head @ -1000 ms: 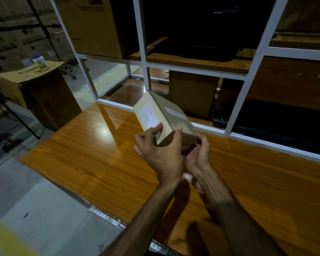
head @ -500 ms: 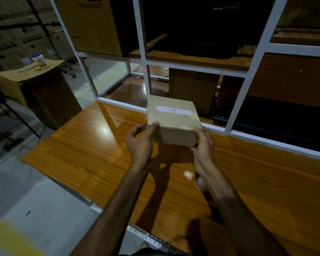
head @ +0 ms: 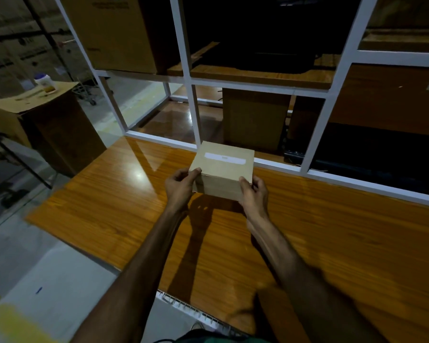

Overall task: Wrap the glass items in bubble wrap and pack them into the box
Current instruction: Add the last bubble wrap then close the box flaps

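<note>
A small closed cardboard box (head: 224,167) with a white strip label on its top sits level at the far edge of the wooden table (head: 104,211). My left hand (head: 180,188) grips its near left corner, thumb on top. My right hand (head: 254,194) grips its near right corner. I cannot tell whether the box rests on the table or hangs just above it. No glass items or bubble wrap are in view.
A white metal frame (head: 196,115) rises right behind the box. Behind the frame stand a brown carton (head: 255,120) and wooden shelves. A large carton (head: 47,127) with a white bottle (head: 44,82) on it stands on the floor to the left.
The box was tilted up on edge between both hands; it has been turned flat, label up, and lowered toward the table. Both hands shifted to its near corners.
</note>
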Demonstrator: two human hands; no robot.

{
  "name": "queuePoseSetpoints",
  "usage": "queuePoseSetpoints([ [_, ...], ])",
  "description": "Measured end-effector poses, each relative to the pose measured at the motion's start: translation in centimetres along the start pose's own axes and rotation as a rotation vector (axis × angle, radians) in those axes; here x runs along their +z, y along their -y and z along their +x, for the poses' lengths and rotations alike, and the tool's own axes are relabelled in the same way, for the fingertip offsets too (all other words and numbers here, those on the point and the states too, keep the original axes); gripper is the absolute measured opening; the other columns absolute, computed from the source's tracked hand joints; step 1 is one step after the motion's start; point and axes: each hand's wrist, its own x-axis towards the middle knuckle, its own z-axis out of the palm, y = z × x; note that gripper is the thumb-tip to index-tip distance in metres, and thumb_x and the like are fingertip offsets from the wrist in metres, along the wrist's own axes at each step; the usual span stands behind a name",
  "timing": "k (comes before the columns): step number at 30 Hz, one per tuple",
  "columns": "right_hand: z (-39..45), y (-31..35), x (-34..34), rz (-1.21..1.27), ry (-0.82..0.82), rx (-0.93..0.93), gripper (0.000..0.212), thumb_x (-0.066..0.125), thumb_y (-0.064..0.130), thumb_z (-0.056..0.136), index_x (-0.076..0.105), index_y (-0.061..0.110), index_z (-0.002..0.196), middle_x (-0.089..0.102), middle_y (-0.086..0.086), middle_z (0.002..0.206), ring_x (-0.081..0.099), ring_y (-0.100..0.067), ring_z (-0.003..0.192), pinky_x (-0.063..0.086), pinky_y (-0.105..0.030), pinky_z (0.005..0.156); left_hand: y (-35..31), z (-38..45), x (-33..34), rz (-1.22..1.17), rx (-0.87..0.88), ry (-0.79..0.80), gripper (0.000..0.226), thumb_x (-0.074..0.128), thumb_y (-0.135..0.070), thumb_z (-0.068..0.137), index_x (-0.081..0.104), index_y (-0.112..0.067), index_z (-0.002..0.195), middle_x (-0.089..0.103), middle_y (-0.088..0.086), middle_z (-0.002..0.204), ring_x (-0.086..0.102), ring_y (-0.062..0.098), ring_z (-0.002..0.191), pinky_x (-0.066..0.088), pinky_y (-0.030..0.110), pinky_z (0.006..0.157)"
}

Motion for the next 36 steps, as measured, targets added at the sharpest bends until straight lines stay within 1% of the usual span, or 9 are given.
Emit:
queuePoseSetpoints([
  [3,0.1,-1.1,0.9,-0.021,-0.067,0.049,0.056,0.067,0.033,0.103,0.045,0.024,0.153,0.055,-0.001,0.139,0.057,-0.021,0.123,0.055,-0.032,0.083,1.5,2.2,-0.8,0.059,-0.079,0.117,0.027,0.075,-0.030,0.094,0.071,-0.012,0.114,0.069,0.007,0.121,0.067,0.028,0.115,0.065,0.043,0.078],
  [4,0.2,-1.7,1.2,-0.052,-0.088,0.065,0.056,0.067,0.034,0.103,0.045,0.025,0.154,0.055,-0.002,0.137,0.056,-0.021,0.119,0.051,-0.031,0.081,2.0,2.9,-0.9,0.072,-0.107,0.142,0.026,0.074,-0.029,0.095,0.072,-0.013,0.115,0.068,0.008,0.123,0.067,0.030,0.115,0.065,0.043,0.077],
  [7,0.6,-3.4,1.9,-0.129,-0.131,0.093,0.056,0.065,0.039,0.104,0.044,0.026,0.154,0.059,-0.004,0.139,0.058,-0.025,0.117,0.049,-0.031,0.079,3.3,5.2,-1.3,0.132,-0.155,0.193,0.026,0.072,-0.026,0.096,0.072,-0.015,0.120,0.066,0.008,0.127,0.065,0.034,0.118,0.064,0.038,0.072],
  [11,1.3,-4.7,2.9,-0.295,-0.178,0.049,0.057,0.066,0.051,0.100,0.047,0.033,0.150,0.064,-0.002,0.141,0.062,-0.025,0.116,0.054,-0.039,0.090,5.3,7.5,-1.9,0.158,-0.158,0.202,0.035,0.071,-0.021,0.097,0.069,-0.009,0.130,0.066,0.011,0.131,0.064,0.036,0.119,0.064,0.042,0.075],
  [16,2.3,-5.9,3.5,-0.391,-0.166,0.048,0.056,0.065,0.050,0.101,0.047,0.030,0.151,0.060,-0.003,0.143,0.062,-0.027,0.119,0.052,-0.035,0.086,7.4,8.6,-2.4,0.160,-0.137,0.218,0.039,0.065,-0.015,0.100,0.063,-0.002,0.137,0.065,0.013,0.133,0.063,0.036,0.122,0.060,0.054,0.094],
  [20,2.6,-7.3,3.7,-0.464,-0.183,0.024,0.055,0.065,0.051,0.100,0.048,0.032,0.149,0.060,-0.003,0.147,0.062,-0.029,0.124,0.059,-0.047,0.096,7.8,8.6,-2.3,0.195,-0.101,0.198,0.036,0.061,-0.010,0.102,0.063,-0.002,0.137,0.069,0.015,0.128,0.068,0.029,0.111,0.063,0.037,0.083],
  [25,3.0,-7.5,3.6,-0.526,-0.181,-0.005,0.057,0.064,0.052,0.101,0.045,0.030,0.151,0.057,-0.006,0.149,0.062,-0.031,0.125,0.059,-0.046,0.094,8.0,8.1,-2.0,0.237,-0.026,0.191,0.034,0.061,-0.015,0.103,0.064,-0.009,0.136,0.071,0.011,0.125,0.067,0.023,0.104,0.061,0.027,0.072],
  [31,3.3,-7.2,3.0,-0.571,-0.124,-0.015,0.063,0.063,0.057,0.100,0.043,0.030,0.153,0.058,-0.005,0.149,0.062,-0.032,0.126,0.057,-0.049,0.098,8.2,7.9,-2.2,0.362,0.003,0.141,0.035,0.062,-0.026,0.104,0.066,-0.013,0.136,0.072,0.003,0.124,0.067,0.025,0.114,0.060,0.051,0.093],
  [36,4.1,-7.5,2.3,-0.611,-0.083,-0.021,0.068,0.061,0.061,0.098,0.041,0.029,0.155,0.057,-0.002,0.153,0.063,-0.032,0.128,0.056,-0.055,0.100,8.7,7.5,-2.4,0.361,0.025,0.105,0.036,0.064,-0.025,0.102,0.066,-0.008,0.134,0.072,0.007,0.125,0.068,0.025,0.115,0.060,0.049,0.095],
])
